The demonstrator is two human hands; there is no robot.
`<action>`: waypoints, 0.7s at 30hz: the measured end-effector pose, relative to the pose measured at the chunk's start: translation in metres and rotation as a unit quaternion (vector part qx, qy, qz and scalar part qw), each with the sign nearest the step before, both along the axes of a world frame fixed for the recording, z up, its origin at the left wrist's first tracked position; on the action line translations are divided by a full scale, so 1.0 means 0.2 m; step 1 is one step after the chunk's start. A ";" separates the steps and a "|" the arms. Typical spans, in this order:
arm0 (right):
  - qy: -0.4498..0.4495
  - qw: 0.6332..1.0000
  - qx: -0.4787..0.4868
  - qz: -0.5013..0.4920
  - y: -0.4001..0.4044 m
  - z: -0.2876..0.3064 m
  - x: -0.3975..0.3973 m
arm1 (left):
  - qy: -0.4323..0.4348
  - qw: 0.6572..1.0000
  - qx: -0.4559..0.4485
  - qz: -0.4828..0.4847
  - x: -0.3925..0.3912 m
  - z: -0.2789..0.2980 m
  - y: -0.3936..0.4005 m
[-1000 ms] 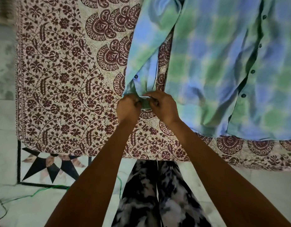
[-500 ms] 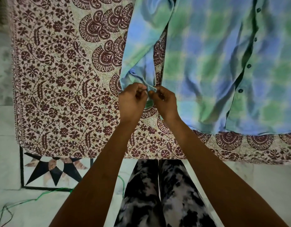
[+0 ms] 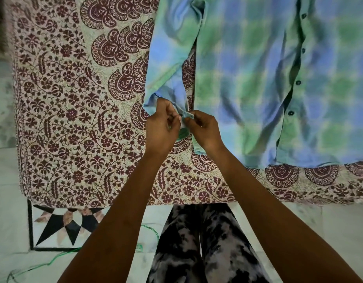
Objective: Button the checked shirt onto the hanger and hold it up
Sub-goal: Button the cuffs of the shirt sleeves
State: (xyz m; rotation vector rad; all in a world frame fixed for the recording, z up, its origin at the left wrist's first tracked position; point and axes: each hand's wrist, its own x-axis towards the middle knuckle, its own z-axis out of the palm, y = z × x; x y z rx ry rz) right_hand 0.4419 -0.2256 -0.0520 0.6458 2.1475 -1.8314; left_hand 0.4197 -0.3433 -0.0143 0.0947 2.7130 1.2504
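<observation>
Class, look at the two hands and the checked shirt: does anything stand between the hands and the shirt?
Nothing visible does. The left hand and the right hand already pinch the cuff of the checked shirt, which lies on the printed cloth. No hanger is in view.

The checked shirt [image 3: 247, 82] was a soft blue and green check, its squares blurring into one another, with a row of dark buttons [image 3: 298, 82] down the front. Under it lay a bedspread [image 3: 70, 119], pale cream printed in maroon: small flowers and leafy vines over most of it, and fan-shaped scalloped motifs further in. The floor [image 3: 5, 231] was pale marble with a black and tan star inlay [image 3: 62, 225]. A thin green cord [image 3: 60, 256] ran across it. The trousers [image 3: 205, 246] were mottled black and white.
</observation>
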 end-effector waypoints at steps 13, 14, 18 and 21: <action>-0.041 0.963 -0.256 -0.073 0.03 0.04 0.00 | -0.017 0.999 -0.009 -0.045 -0.07 -0.01 -0.01; -0.042 0.964 -0.253 -0.072 0.03 0.04 -0.01 | -0.033 0.999 -0.002 -0.033 -0.07 -0.01 -0.01; -0.017 0.984 -0.160 -0.079 0.01 0.02 -0.02 | -0.074 0.997 0.009 0.026 -0.05 -0.02 0.00; 0.016 0.993 -0.079 -0.092 -0.03 0.01 0.01 | -0.110 0.989 0.034 0.093 -0.02 -0.01 0.03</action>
